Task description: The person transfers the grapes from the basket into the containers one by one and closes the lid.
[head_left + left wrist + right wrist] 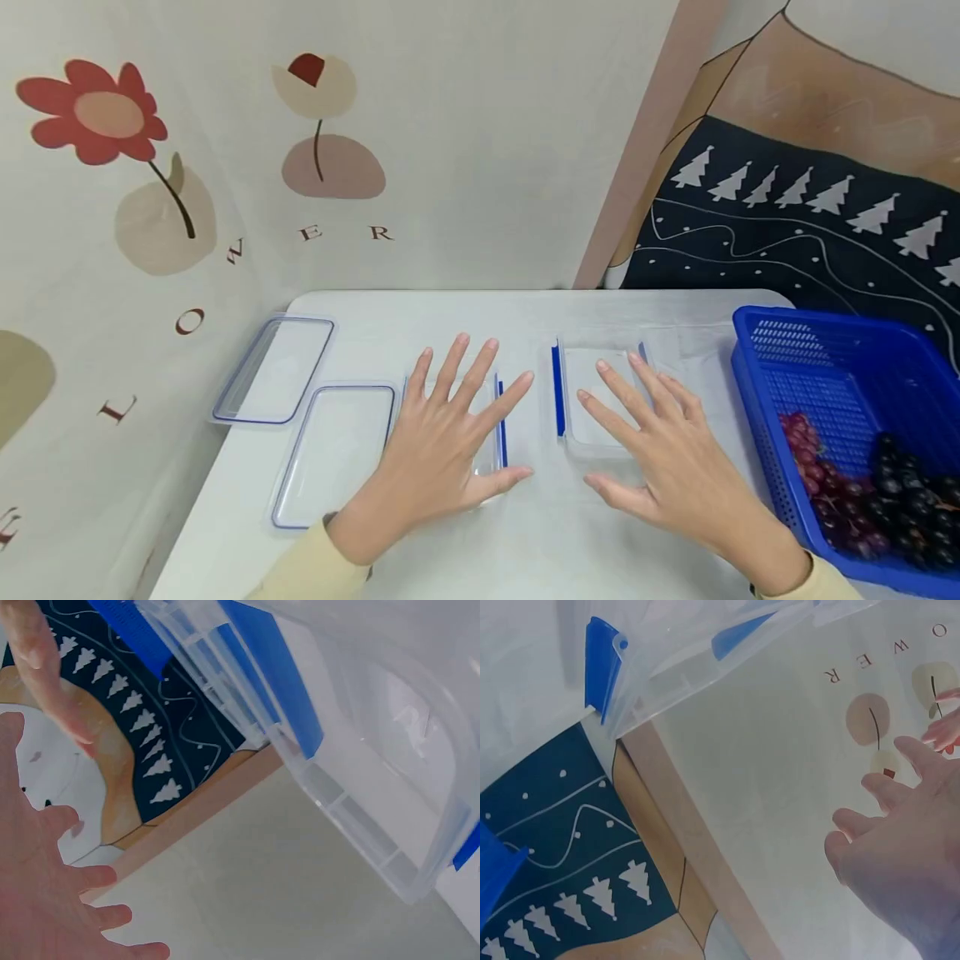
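My left hand (442,437) is spread wide over a clear plastic container (491,450) with blue side latches, and it holds nothing. To its right, my right hand (667,450) also has its fingers apart and hovers over a second clear container (588,404) of the same kind. Both containers stand without lids, partly hidden behind the hands. In the left wrist view the left palm (34,885) shows, with a container (360,817) close beside it. The right wrist view has the right hand (900,832) below a container's wall (697,682), its fingers empty.
Two clear lids with blue seals lie at the left, the far lid (281,367) overhanging the table edge and the near lid (333,450) beside the left container. At the right stands a blue basket (832,333) holding red grapes (802,450) and black grapes (911,500).
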Demonstrator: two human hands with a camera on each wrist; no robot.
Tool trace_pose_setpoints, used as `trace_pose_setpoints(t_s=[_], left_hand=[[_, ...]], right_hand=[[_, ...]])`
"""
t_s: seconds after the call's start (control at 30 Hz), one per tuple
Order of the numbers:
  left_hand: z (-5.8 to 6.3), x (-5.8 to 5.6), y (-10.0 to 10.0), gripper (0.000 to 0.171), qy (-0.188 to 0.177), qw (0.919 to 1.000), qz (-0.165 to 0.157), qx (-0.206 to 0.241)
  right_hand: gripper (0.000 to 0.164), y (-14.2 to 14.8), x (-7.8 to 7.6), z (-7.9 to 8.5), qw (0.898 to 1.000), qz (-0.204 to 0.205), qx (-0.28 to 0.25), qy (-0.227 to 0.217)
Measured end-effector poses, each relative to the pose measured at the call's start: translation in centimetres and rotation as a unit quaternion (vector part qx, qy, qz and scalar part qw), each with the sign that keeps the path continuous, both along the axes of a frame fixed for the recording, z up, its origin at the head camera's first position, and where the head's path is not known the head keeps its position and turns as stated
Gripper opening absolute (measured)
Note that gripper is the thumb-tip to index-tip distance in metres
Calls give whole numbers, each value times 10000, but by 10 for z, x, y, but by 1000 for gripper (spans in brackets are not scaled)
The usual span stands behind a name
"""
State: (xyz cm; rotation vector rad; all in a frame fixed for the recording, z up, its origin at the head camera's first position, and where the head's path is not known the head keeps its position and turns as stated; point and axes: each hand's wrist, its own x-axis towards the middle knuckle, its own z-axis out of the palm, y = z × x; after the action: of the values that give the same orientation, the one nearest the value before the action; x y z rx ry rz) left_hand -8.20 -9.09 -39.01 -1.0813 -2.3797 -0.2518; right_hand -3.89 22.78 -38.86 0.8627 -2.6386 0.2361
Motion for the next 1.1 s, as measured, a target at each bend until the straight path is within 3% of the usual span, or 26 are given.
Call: trace_pose_setpoints(t_s=[0.23, 0.37, 0.57, 0.7, 0.87, 1.1], left_hand=[[-15, -4, 14, 91, -145, 9999, 83, -17], [-24, -2, 27, 90, -404, 9981, 379, 268], [-41, 3, 50, 96, -1207, 9832, 1104, 812], [-55, 6, 56, 99, -1538, 9751, 1369, 820], [-73, 8, 71, 94, -1805, 9736, 1174, 764], [-88, -1, 93, 90, -1904, 9728, 1040, 809]], right_hand=[[84, 13, 3, -5, 9999, -160, -17, 36], [82, 24, 9, -6, 9991, -372, -204, -33], [81, 44, 18, -10, 9955, -827, -440, -120], [80, 57, 17, -13, 9926, -1056, -540, -259], [84, 82, 18, -20, 9833, -1614, -745, -381], [82, 118, 29, -30, 9642, -2354, -1091, -549]])
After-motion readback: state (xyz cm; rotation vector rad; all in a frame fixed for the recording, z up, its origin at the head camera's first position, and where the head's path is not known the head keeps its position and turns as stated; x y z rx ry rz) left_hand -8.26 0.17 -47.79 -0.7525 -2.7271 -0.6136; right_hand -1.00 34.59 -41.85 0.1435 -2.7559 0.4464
